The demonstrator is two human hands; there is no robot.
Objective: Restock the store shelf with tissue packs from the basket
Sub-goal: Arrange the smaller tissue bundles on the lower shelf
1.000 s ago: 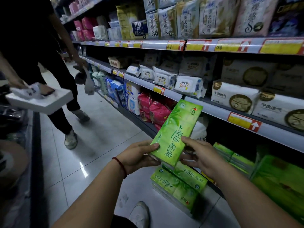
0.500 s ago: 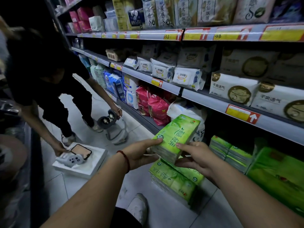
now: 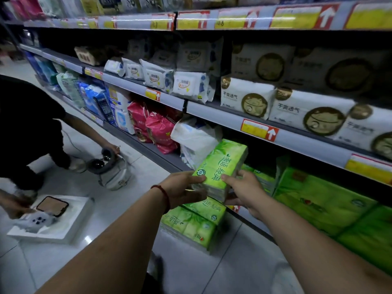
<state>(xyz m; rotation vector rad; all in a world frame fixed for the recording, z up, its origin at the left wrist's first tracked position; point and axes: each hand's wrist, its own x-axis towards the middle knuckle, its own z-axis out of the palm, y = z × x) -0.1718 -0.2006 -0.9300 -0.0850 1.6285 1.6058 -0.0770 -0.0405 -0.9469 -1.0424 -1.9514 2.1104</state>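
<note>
In the head view, the left hand (image 3: 182, 187) and the right hand (image 3: 244, 189) both grip one green tissue pack (image 3: 222, 164), thumbs on its printed top and fingers curled underneath, holding it tilted in the air just in front of the opening of the bottom shelf (image 3: 252, 219). More green packs (image 3: 318, 200) lie inside that shelf to the right, and a stack of green packs (image 3: 191, 223) sits on the floor (image 3: 118, 209) directly below the hands. At the left, a person in black (image 3: 27, 124) bends over a white tray (image 3: 53, 221) on the floor.
</note>
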